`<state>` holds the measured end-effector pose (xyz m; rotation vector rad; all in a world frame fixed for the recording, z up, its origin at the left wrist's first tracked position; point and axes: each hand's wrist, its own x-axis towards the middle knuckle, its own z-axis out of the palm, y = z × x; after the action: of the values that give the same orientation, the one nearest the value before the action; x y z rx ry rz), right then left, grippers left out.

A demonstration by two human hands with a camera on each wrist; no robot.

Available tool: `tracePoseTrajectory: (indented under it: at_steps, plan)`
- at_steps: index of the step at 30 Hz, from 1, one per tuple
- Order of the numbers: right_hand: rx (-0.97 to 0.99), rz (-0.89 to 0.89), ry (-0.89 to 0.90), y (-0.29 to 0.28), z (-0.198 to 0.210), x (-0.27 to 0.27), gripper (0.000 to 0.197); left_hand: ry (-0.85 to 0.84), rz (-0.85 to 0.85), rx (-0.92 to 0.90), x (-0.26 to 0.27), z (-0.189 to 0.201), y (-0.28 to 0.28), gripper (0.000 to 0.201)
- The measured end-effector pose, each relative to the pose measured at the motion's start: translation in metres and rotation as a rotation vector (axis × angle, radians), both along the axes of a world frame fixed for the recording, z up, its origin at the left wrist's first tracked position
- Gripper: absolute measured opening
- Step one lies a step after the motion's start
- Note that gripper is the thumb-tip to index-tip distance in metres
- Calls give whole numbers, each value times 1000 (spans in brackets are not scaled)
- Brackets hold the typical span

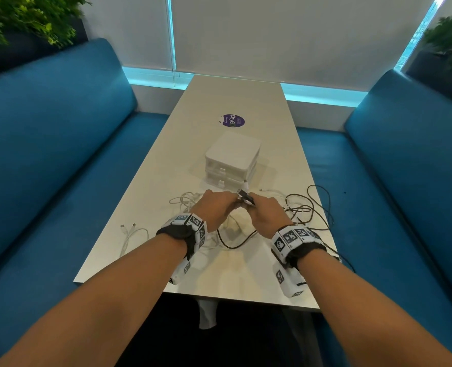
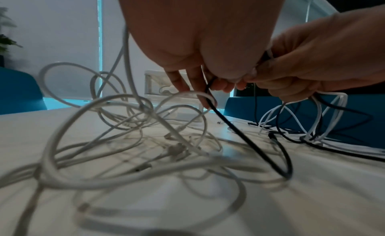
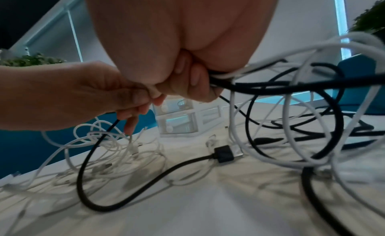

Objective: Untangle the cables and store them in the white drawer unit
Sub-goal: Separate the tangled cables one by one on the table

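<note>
Both hands meet over the table [image 1: 166,160] — left hand [image 1: 217,205] pinching a black cable [image 3: 133,195], right hand [image 1: 265,211] clenched round black-and-white loops [image 3: 291,94] (drawer unit [image 1: 231,158] just behind). Yanking now probably cinches the tangle tighter.

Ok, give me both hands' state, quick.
Left hand: pinching the black cable.
Right hand: gripping a bunch of black and white cables.

Drawer unit [image 1: 232,158]: one, white, with two drawer fronts showing. Round purple sticker [image 1: 234,120]: one, beyond the drawer unit. White cables [image 1: 190,201]: several, tangled; exact number cannot be told. Black cables [image 1: 315,207]: at least one, right of the drawer unit. Blue sofas [image 1: 47,144]: two. Plants [image 1: 26,19]: two.
</note>
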<state>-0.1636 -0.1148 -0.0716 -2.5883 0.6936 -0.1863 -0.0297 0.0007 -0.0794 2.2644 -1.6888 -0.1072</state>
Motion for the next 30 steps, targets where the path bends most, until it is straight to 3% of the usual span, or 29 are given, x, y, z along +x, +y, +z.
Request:
tracePoseTrajectory:
  at_steps: [5,10,13,19,23,30]
  plan:
    - [-78,-113,-13,-26,1,-14,17,64,83,8,7,-5,4,28]
    - [-101,-329,132,-50,1,-42,26,-54,49,74,13,-12,6,26]
    - [-107,-298,130,-37,1,-38,29,-85,23,72,11,-17,-1,28]
    - [-50,-7,94,8,4,-6,37,-207,25,32,-3,-5,-11,24]
    - [-72,-56,64,4,2,-5,21,-179,-20,-3,3,-6,-7,24]
    - [-176,-208,117,-17,7,-22,24,-162,1,57,12,-5,-8,21]
